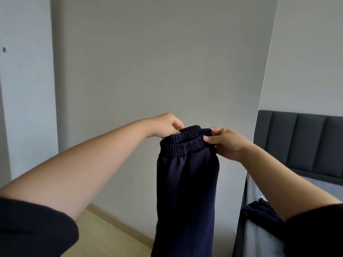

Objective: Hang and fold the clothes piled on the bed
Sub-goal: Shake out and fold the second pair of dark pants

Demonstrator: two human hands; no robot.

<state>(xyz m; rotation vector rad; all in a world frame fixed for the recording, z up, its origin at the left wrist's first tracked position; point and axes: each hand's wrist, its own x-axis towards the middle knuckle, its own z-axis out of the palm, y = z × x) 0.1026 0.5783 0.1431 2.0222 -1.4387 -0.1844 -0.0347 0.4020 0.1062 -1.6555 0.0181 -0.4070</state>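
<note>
Dark navy trousers (185, 191) with a gathered elastic waistband hang straight down in front of me, held up in the air. My left hand (165, 127) pinches the waistband's left end. My right hand (225, 141) grips its right end, thumb across the elastic. The trouser legs run out of the bottom of the view. Another dark navy garment (259, 210) lies on the bed (278, 184) at the lower right, partly hidden behind my right forearm.
A plain grey wall stands straight ahead, with a wall edge on the left. The bed's dark padded headboard (306, 143) fills the right side. Beige floor (111, 236) with a skirting board shows below, left of the trousers.
</note>
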